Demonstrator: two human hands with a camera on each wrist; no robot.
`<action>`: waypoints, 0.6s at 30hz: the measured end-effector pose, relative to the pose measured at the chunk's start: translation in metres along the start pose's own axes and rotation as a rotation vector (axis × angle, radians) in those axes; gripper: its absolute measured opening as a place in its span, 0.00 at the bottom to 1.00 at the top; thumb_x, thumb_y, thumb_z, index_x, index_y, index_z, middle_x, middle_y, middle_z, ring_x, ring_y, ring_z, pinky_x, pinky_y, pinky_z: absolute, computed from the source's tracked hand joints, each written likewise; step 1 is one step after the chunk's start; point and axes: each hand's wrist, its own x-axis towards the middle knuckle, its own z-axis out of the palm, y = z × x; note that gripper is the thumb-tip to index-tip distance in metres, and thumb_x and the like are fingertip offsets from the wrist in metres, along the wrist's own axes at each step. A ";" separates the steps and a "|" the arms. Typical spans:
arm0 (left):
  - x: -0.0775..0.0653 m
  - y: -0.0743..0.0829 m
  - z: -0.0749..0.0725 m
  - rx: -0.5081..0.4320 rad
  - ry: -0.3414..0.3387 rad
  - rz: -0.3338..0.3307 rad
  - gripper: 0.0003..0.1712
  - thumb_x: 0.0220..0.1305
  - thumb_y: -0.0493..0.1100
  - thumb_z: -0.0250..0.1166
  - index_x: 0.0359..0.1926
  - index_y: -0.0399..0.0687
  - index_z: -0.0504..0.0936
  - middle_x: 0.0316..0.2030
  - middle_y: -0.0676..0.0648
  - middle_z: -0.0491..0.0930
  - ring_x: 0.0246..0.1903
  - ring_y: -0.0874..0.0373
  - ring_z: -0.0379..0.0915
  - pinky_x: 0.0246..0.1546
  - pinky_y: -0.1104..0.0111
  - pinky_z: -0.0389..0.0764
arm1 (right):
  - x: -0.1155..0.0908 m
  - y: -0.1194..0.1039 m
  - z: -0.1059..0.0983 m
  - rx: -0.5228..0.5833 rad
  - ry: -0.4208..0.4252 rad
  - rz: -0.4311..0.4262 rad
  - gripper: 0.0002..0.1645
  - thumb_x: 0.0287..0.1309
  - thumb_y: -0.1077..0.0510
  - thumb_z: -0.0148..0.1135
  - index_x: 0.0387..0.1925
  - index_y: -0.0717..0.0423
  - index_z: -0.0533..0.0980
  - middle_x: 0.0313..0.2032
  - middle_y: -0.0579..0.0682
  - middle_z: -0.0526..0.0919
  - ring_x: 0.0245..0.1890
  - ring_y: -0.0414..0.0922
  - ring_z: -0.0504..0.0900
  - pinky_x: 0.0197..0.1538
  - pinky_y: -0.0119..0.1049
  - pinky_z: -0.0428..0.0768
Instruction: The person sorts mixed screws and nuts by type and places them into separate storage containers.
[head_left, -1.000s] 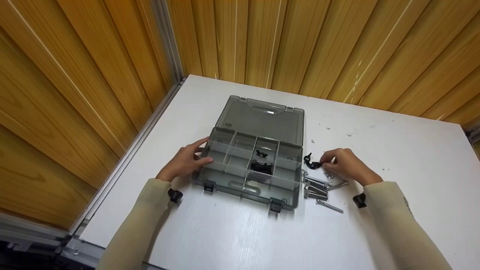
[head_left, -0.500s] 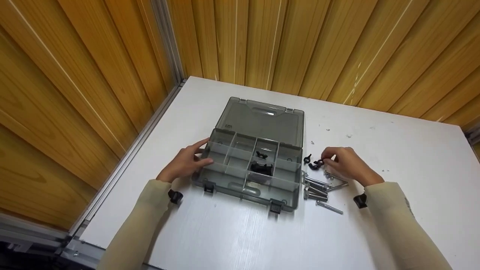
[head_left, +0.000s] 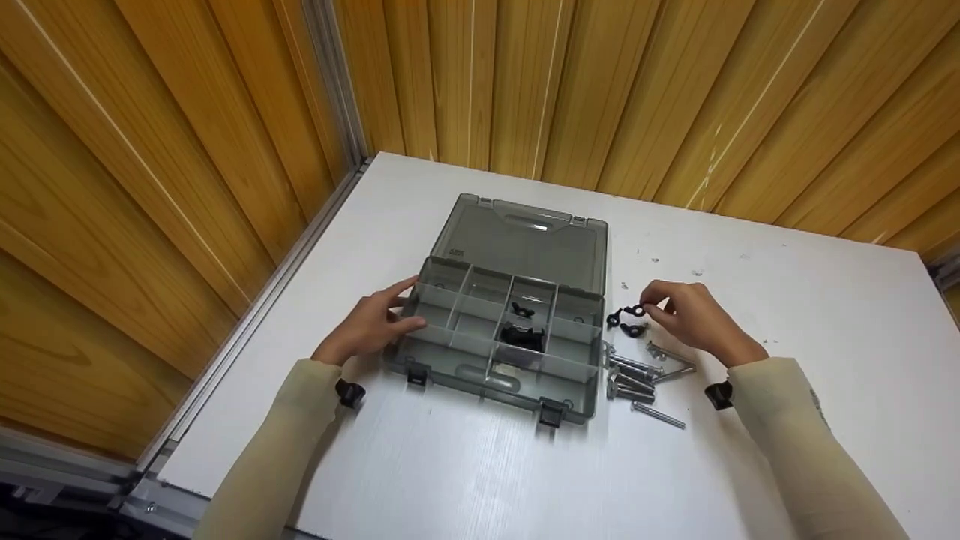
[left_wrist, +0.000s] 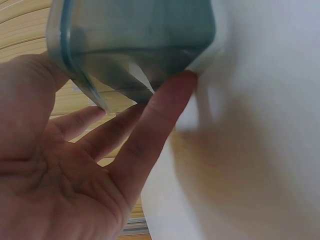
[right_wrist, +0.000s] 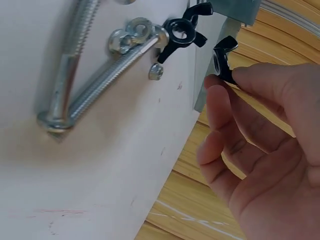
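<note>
In the head view, my right hand (head_left: 694, 319) pinches a black wing nut (right_wrist: 228, 44) between thumb and fingertip, just over the table to the right of the box. Two more black wing nuts (head_left: 634, 330) lie close by. My left hand (head_left: 364, 330) holds the left end of a smoky-grey compartment box (head_left: 480, 381), the thumb over its rim and the fingers along the outer side. The box's lid (head_left: 525, 251) is folded back flat. Inside, black wing nuts (head_left: 523, 309) sit in one back compartment, and a cluster of black pieces (head_left: 523, 337) fills the one before it.
Several silver bolts (head_left: 631, 382) lie along the right side of the box, and one bolt (head_left: 658, 415) lies apart at the front. Small silver nuts (right_wrist: 156, 72) are beside them. Wood-patterned walls (head_left: 630, 90) border the white table (head_left: 480, 480) at the back and left.
My right hand has separated one wing nut from the small group and drawn it slightly away toward the back. The left hand stays on the box.
</note>
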 end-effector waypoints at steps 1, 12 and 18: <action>0.000 0.000 0.000 -0.002 0.000 -0.001 0.47 0.69 0.53 0.69 0.82 0.56 0.55 0.72 0.35 0.66 0.63 0.38 0.74 0.59 0.44 0.76 | 0.001 -0.001 -0.001 0.001 0.006 -0.005 0.06 0.64 0.70 0.64 0.38 0.60 0.85 0.36 0.52 0.89 0.29 0.44 0.83 0.35 0.38 0.79; -0.001 0.001 -0.001 -0.003 0.001 0.000 0.47 0.70 0.52 0.69 0.82 0.56 0.56 0.71 0.33 0.68 0.63 0.37 0.74 0.58 0.45 0.77 | 0.023 -0.027 -0.006 -0.017 0.048 -0.055 0.06 0.63 0.69 0.65 0.39 0.61 0.85 0.36 0.52 0.89 0.27 0.43 0.84 0.36 0.44 0.79; -0.001 0.000 -0.001 -0.004 0.002 -0.001 0.47 0.70 0.53 0.69 0.82 0.57 0.56 0.71 0.33 0.67 0.64 0.37 0.73 0.58 0.45 0.77 | 0.038 -0.046 -0.001 -0.011 0.109 -0.151 0.07 0.61 0.72 0.66 0.37 0.61 0.85 0.36 0.53 0.89 0.27 0.44 0.84 0.33 0.45 0.82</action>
